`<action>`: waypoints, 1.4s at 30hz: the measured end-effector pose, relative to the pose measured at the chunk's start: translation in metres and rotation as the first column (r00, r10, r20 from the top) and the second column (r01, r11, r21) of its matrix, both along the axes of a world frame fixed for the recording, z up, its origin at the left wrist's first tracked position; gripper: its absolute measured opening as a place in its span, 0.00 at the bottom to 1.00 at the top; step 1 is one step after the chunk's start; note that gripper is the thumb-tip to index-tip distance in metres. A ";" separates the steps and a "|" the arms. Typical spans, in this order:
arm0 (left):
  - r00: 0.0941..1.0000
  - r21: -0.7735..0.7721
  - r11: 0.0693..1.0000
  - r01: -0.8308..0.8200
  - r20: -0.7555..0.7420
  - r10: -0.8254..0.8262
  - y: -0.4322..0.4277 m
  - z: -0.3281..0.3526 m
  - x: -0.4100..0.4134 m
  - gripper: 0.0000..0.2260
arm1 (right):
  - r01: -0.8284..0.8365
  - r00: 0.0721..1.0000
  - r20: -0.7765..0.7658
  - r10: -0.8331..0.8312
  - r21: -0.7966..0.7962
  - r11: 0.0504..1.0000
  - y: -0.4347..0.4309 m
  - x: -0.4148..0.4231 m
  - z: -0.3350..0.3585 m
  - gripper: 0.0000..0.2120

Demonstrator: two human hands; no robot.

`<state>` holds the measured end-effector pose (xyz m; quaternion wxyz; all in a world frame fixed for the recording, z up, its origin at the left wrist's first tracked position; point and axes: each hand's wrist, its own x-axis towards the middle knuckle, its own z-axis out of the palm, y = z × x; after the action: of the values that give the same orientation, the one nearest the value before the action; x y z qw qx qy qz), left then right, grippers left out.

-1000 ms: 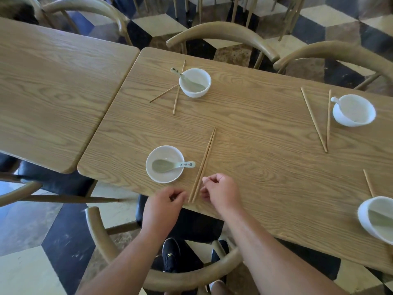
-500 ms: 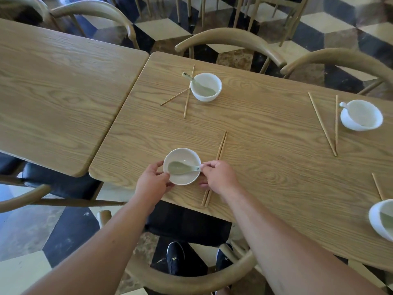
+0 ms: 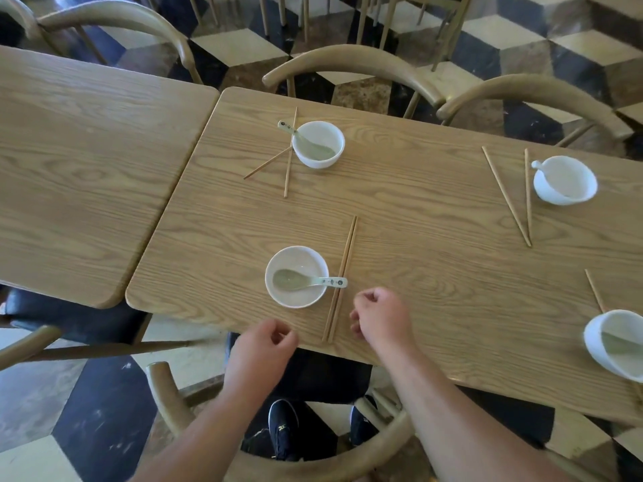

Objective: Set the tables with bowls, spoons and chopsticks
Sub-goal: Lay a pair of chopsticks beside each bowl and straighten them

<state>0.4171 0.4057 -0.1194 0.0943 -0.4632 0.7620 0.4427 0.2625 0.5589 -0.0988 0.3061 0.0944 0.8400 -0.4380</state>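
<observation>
On the wooden table [image 3: 417,210] a white bowl [image 3: 296,259] stands near the front edge with a pale green spoon [image 3: 306,281] lying in it, handle pointing right. A pair of chopsticks [image 3: 342,273] lies side by side just right of the bowl. My left hand [image 3: 260,346] hovers at the table edge below the bowl, fingers loosely curled, holding nothing. My right hand [image 3: 381,320] rests right of the chopsticks' near ends, fingers loosely curled and holding nothing.
A far bowl [image 3: 318,144] with a spoon and crossed chopsticks [image 3: 287,161] sits at the back left. Two more bowls [image 3: 565,180] [image 3: 614,344] with chopsticks [image 3: 508,196] lie at the right. A second table [image 3: 80,168] adjoins on the left. Curved-back chairs [image 3: 351,62] ring the tables.
Both hands let go of the near bowl and pulled back toward the table edge. The bowl now stands left of the straightened chopsticks.
</observation>
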 end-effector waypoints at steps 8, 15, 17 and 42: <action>0.993 0.055 0.994 0.093 -0.082 -0.088 0.030 -0.008 -0.026 0.08 | -0.140 0.989 0.051 0.140 0.003 0.990 -0.008 0.029 -0.024 0.04; 0.991 0.025 0.991 0.132 -0.039 -0.131 0.031 -0.016 -0.035 0.08 | -0.130 0.987 0.093 0.129 0.003 0.991 -0.014 0.026 -0.034 0.06; 0.993 0.024 0.994 0.111 -0.035 -0.110 0.031 -0.015 -0.035 0.07 | -0.129 0.987 0.099 0.129 -0.005 0.992 -0.016 0.025 -0.035 0.06; 0.983 -0.072 0.985 0.156 -0.082 -0.162 0.061 0.019 -0.034 0.03 | -0.078 0.997 0.008 0.078 0.009 0.997 0.031 0.025 -0.004 0.12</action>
<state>0.3833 0.4671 -0.1008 0.0805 -0.3836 0.8142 0.4283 0.2878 0.5897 -0.1024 0.3258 0.0649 0.8438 -0.4215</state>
